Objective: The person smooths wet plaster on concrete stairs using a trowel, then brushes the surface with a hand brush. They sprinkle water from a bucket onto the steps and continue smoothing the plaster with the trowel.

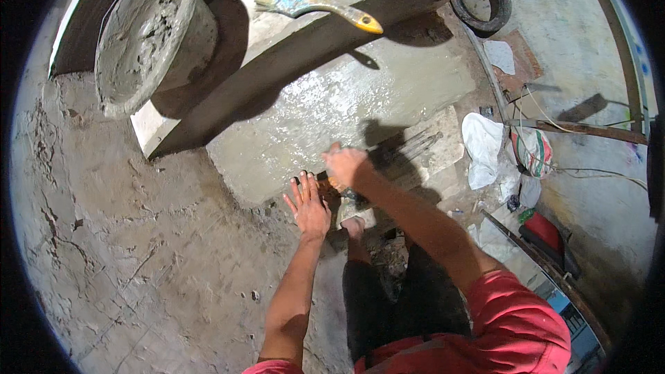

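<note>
My left hand [309, 209] lies with its fingers spread at the near edge of a wet, shiny patch of grey cement [409, 79]. To its right, my right hand [345, 165] is closed above the same edge. What it holds, if anything, is hidden by its fingers. Just below that hand shows a small orange-brown piece [337, 183] whose kind I cannot make out. Past the wet patch, a wide brush [312, 1] with worn bristles and a yellow-tipped handle rests on a raised step. A cement-caked bucket [197, 41] holding grey mix stands at the upper left.
Along the far side of the patch runs the step's upright face [228, 107]. A black tyre-like ring [493, 3], a white bag [482, 149], a striped bundle [532, 152], cables and a wooden bar [589, 132] lie to the right. Rough plaster [138, 249] covers the left side.
</note>
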`<act>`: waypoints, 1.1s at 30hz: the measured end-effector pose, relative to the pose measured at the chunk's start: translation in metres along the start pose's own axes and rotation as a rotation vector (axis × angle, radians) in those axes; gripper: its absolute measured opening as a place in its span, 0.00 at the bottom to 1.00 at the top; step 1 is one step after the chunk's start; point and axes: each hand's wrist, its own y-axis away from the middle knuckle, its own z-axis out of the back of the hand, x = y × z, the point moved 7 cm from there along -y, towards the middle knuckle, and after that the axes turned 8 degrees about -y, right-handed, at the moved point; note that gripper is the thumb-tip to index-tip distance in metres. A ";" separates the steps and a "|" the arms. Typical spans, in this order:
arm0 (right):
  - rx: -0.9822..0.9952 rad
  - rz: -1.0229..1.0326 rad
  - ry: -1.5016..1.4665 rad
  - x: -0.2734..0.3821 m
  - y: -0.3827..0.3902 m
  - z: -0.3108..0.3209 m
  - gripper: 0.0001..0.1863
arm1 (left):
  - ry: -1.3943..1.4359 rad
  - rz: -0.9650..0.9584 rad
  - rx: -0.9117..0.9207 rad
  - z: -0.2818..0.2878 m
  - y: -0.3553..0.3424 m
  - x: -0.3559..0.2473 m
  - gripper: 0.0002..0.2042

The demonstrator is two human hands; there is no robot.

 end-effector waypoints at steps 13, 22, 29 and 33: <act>-0.730 0.074 0.339 -0.009 -0.027 0.045 0.15 | 0.097 0.141 0.018 -0.031 0.015 0.055 0.46; -0.341 0.164 -0.417 0.003 -0.006 0.019 0.17 | 0.105 0.121 0.059 -0.033 0.018 0.060 0.44; -0.569 -0.795 -0.489 -0.170 0.051 0.090 0.36 | 0.019 0.077 0.012 -0.043 0.016 0.063 0.41; -0.557 -0.549 -0.439 -0.085 0.065 0.034 0.31 | 0.061 0.081 0.004 -0.051 0.013 0.063 0.39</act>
